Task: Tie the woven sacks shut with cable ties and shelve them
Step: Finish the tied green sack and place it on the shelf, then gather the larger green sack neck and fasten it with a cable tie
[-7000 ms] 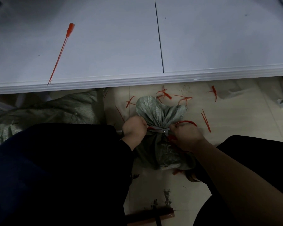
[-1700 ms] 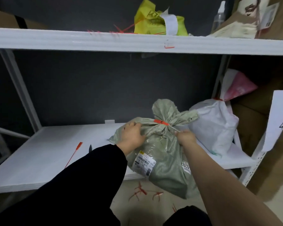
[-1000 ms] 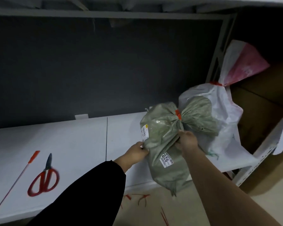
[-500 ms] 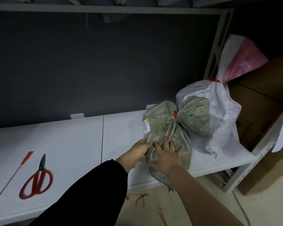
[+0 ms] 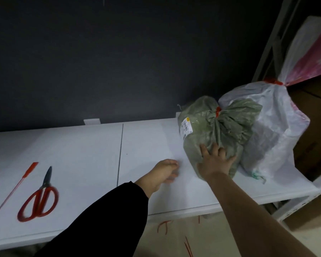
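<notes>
Two hands logged, well apart. At 8 o'clock on the white shelf (image 5: 82,154): spare red cable tie (image 5: 13,191), with red-handled scissors (image 5: 39,199) just beside it.

Near 6 o'clock: left hand (image 5: 161,175), fingers loosely curled, holding nothing. Impossible to tell whether touching the shelf or just above it.

At 4 o'clock: right hand (image 5: 214,164), fingers spread and straight, pressing flat on the near face of the green woven sack (image 5: 208,130).

Sits at 3 o'clock on the shelf, toward the back wall. Neck cinched by a red tie (image 5: 218,111), printed label (image 5: 186,127) at its own 9 o'clock. Leans against a tied white sack (image 5: 278,127) at its 3 o'clock.

Handling, as judged: soft and yielding, creasing freely round the neck. Probably light to moderate, given only a single flat palm against it. Weave likely slick under a flat hand. Best taken by the gathered neck just below the tie, second hand under the base.
</notes>
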